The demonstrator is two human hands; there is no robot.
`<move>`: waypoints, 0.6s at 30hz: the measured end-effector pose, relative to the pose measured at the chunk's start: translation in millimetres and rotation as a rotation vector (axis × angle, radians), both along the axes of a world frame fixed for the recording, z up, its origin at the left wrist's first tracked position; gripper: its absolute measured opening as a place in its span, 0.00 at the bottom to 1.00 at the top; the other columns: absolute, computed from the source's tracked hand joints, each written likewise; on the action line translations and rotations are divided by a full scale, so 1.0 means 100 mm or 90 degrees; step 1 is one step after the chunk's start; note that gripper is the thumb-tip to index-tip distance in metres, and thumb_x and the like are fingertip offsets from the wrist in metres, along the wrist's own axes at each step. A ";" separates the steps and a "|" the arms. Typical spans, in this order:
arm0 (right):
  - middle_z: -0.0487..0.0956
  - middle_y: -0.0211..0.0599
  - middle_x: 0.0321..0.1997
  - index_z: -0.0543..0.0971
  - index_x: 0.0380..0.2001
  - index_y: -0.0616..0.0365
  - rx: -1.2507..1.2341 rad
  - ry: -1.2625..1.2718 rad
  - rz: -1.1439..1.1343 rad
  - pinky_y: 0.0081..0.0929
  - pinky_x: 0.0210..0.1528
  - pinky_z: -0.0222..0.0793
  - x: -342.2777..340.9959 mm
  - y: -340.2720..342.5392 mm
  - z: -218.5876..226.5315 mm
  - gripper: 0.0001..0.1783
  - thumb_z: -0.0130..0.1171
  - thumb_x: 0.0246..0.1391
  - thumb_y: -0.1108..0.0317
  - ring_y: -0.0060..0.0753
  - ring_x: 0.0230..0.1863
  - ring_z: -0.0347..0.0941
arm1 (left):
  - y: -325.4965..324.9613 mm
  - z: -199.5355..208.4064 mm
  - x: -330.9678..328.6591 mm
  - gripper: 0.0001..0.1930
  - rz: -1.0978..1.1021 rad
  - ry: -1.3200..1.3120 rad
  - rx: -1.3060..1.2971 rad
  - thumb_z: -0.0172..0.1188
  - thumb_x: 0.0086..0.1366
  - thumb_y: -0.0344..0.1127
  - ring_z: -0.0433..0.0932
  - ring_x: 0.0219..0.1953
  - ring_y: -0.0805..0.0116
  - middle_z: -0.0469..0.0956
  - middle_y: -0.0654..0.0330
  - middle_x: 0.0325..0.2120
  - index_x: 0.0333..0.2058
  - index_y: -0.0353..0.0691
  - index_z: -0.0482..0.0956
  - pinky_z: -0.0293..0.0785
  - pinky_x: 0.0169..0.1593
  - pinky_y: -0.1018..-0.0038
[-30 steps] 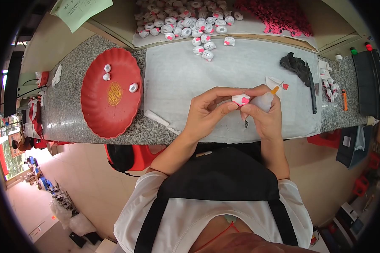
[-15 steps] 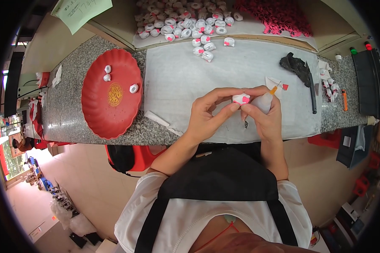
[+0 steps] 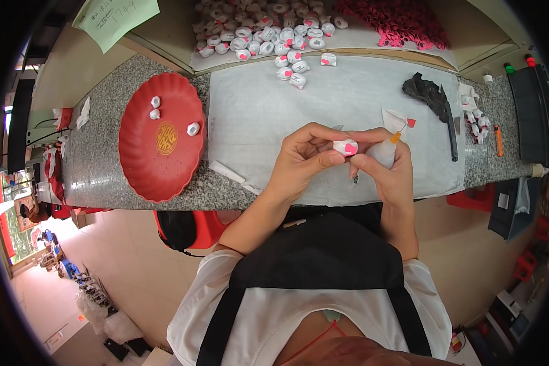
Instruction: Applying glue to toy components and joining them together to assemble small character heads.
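Note:
Over the white sheet (image 3: 256, 116) on the bench, my hands meet around a small white cat-head-shaped piece (image 3: 343, 146) with a pink bow. My left hand (image 3: 294, 163) grips the piece between thumb and fingers. My right hand (image 3: 393, 178) is closed around a translucent squeeze bottle (image 3: 382, 154) with an orange needle tip (image 3: 396, 136) that points up and away from the piece. Its thumb and forefinger also reach the piece's right side. The underside of the piece is hidden by my fingers.
A red scalloped tray (image 3: 131, 165) with three small white pieces stands at left. Behind the sheet lies a heap of similar white pieces (image 3: 268, 36), beside many pink bits (image 3: 402, 27). A crumpled black bag (image 3: 427, 94), a black pen (image 3: 452, 137) and an orange pen-like tool (image 3: 498, 141) lie at right.
The white piece has turned in my fingers and moved slightly left, its bow now facing more to the right. The squeeze bottle stays in my right hand, with its tip slightly lower.

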State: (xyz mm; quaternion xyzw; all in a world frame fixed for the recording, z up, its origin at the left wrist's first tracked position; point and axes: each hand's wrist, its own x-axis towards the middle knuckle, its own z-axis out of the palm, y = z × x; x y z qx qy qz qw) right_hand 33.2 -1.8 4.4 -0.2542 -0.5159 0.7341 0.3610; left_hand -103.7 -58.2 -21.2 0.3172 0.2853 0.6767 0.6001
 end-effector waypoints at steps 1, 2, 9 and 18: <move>0.72 0.38 0.22 0.70 0.32 0.68 0.000 0.001 -0.002 0.17 0.20 0.62 0.00 0.00 0.00 0.13 0.53 0.37 0.79 0.23 0.18 0.66 | 0.00 0.00 0.00 0.10 -0.011 -0.028 -0.020 0.56 0.49 0.25 0.70 0.36 0.73 0.72 0.57 0.31 0.33 0.36 0.69 0.67 0.40 0.78; 0.72 0.38 0.22 0.70 0.32 0.68 0.007 -0.003 -0.008 0.17 0.20 0.62 0.00 -0.01 0.01 0.13 0.53 0.37 0.79 0.23 0.18 0.66 | 0.01 -0.01 0.01 0.10 -0.013 -0.027 -0.020 0.56 0.49 0.25 0.70 0.36 0.73 0.72 0.57 0.31 0.33 0.36 0.69 0.67 0.40 0.78; 0.71 0.37 0.20 0.71 0.31 0.68 0.012 -0.004 -0.041 0.17 0.19 0.61 0.00 -0.02 0.03 0.12 0.51 0.37 0.81 0.23 0.17 0.66 | 0.04 0.00 0.04 0.10 -0.026 -0.057 -0.018 0.56 0.49 0.28 0.70 0.35 0.72 0.72 0.57 0.32 0.32 0.36 0.68 0.69 0.39 0.75; 0.71 0.37 0.20 0.70 0.30 0.67 -0.017 0.034 -0.039 0.18 0.19 0.62 0.02 -0.03 0.02 0.11 0.51 0.37 0.80 0.23 0.17 0.66 | 0.04 -0.03 0.06 0.10 -0.021 -0.041 -0.001 0.55 0.50 0.28 0.71 0.33 0.72 0.72 0.56 0.31 0.32 0.36 0.68 0.70 0.37 0.74</move>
